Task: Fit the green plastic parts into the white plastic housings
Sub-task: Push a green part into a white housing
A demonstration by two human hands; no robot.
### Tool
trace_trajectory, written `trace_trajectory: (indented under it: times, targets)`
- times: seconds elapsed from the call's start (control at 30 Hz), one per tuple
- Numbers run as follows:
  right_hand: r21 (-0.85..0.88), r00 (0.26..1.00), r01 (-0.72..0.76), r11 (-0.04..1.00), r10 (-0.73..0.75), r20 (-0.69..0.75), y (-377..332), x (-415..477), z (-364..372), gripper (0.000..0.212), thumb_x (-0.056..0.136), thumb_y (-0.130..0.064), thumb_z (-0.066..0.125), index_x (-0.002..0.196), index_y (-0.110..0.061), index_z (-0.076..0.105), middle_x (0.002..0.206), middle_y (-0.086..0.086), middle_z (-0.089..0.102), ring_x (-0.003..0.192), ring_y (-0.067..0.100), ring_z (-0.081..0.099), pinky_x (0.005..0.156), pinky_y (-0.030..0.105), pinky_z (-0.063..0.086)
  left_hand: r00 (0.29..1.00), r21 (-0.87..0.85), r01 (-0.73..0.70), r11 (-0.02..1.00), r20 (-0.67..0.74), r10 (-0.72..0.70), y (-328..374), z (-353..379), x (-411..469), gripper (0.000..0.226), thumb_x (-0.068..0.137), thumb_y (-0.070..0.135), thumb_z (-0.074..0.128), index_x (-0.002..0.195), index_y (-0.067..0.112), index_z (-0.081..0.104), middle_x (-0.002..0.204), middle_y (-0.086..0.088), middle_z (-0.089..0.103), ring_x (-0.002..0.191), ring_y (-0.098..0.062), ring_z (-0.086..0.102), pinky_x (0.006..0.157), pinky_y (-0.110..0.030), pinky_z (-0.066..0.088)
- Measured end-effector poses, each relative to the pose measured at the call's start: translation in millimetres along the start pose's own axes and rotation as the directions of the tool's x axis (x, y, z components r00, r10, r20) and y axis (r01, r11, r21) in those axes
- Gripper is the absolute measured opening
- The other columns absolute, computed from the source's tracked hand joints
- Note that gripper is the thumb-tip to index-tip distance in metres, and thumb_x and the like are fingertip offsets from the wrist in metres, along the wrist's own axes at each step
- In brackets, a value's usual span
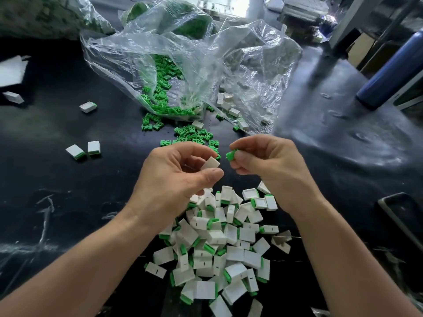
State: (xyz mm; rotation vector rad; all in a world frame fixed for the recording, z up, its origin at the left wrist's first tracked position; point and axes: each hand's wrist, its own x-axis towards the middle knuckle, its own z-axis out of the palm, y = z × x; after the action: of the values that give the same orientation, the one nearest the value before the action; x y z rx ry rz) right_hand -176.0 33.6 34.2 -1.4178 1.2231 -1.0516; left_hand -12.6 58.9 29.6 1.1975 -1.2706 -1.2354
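The white housing [210,165] looks light, stiff and smooth-walled, so it is best pinched by its flat sides, as the left hand [178,177] does with thumb and fingertips. The green part [230,155] is tiny and rigid, likely easy to fumble. The right hand [270,161] pinches one end, the rest jutting toward the housing. Both hands hover just beyond the pile of finished pieces [219,248] — part and housing near but apart, wrists angled inward.

White housings [212,239]: matt smooth plastic. Green parts [192,133]: bright, slightly glossy plastic. Bag [194,65]: clear crinkled glossy film. Tabletop [68,191]: black, glossy, scuffed.
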Motion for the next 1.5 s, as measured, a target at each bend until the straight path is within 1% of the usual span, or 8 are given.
trace_trajectory:
  times: [0.17,0.47,0.67,0.8,0.97,1.17,1.37,1.5]
  targets:
    - [0.074,0.999,-0.005,0.997,0.001,0.052,-9,-7,0,0.016,0.082,0.000,0.061,0.079,-0.015,0.065,0.062,-0.004,0.067,0.058,0.006,0.063,0.055,0.017,0.050,1.000,-0.044,0.005,0.999,0.022,-0.004,1,2,0,0.028,0.071,-0.001,0.072,0.076,0.027,0.075,0.071,0.001,0.072,0.066,-0.011,0.066,0.065,-0.022,0.057]
    - [0.011,0.994,0.079,0.997,-0.080,0.078,-14,-13,7,0.017,0.081,0.000,0.064,0.077,-0.017,0.065,0.061,-0.006,0.067,0.057,0.006,0.062,0.055,0.016,0.049,0.998,-0.089,0.037,0.995,0.052,-0.032,5,2,-1,0.011,0.074,-0.003,0.068,0.080,0.006,0.070,0.069,-0.011,0.071,0.060,-0.012,0.066,0.057,-0.017,0.054]
    - [-0.152,0.990,0.134,0.979,-0.125,0.069,-13,-14,10,0.023,0.080,-0.002,0.067,0.074,-0.024,0.066,0.066,-0.004,0.067,0.064,0.011,0.064,0.061,0.018,0.051,0.998,-0.097,0.025,0.995,0.061,-0.019,3,2,0,0.010,0.070,0.002,0.069,0.074,0.011,0.070,0.062,-0.003,0.069,0.057,-0.010,0.065,0.054,-0.017,0.052]
    - [-0.188,0.988,0.149,0.971,-0.139,0.065,-12,-14,8,0.024,0.079,-0.004,0.068,0.074,-0.026,0.067,0.065,-0.008,0.066,0.063,0.006,0.062,0.061,0.016,0.049,0.998,-0.108,0.013,0.994,0.057,-0.007,1,3,0,0.007,0.066,0.011,0.069,0.071,0.014,0.069,0.061,-0.002,0.069,0.057,-0.011,0.066,0.054,-0.018,0.053]
    - [-0.273,0.986,0.155,0.949,-0.133,0.098,-10,-13,10,0.025,0.081,-0.005,0.067,0.072,-0.027,0.064,0.065,-0.003,0.065,0.061,0.007,0.060,0.062,0.024,0.051,0.992,-0.033,-0.027,0.999,0.125,0.031,0,3,-1,0.018,0.065,0.021,0.063,0.078,0.009,0.064,0.066,-0.003,0.071,0.059,-0.015,0.068,0.053,-0.021,0.054]
    - [-0.238,0.989,0.138,0.961,-0.119,0.092,-11,-13,6,0.021,0.077,-0.005,0.070,0.071,-0.024,0.067,0.067,-0.003,0.067,0.061,0.006,0.059,0.064,0.026,0.050,0.986,-0.001,-0.075,0.997,0.147,0.075,0,2,-1,0.016,0.065,0.022,0.063,0.076,0.011,0.064,0.073,-0.007,0.071,0.058,-0.016,0.068,0.052,-0.020,0.053]
    - [-0.254,0.984,0.161,0.954,-0.136,0.114,-12,-14,6,0.024,0.077,-0.001,0.070,0.068,-0.023,0.065,0.067,0.005,0.068,0.058,0.013,0.059,0.061,0.041,0.054,0.980,0.057,-0.141,0.988,0.151,0.131,-3,-1,-1,0.019,0.064,0.024,0.065,0.077,0.010,0.065,0.068,-0.007,0.071,0.058,-0.017,0.069,0.051,-0.021,0.053]
    - [-0.304,0.979,0.183,0.935,-0.144,0.145,-10,-15,7,0.029,0.077,0.001,0.069,0.066,-0.025,0.063,0.062,-0.003,0.064,0.058,0.009,0.058,0.058,0.033,0.053,0.973,0.173,-0.202,0.964,0.151,0.177,-6,-1,-3,0.007,0.069,0.017,0.068,0.074,0.014,0.064,0.066,-0.002,0.070,0.054,-0.012,0.067,0.050,-0.022,0.054]
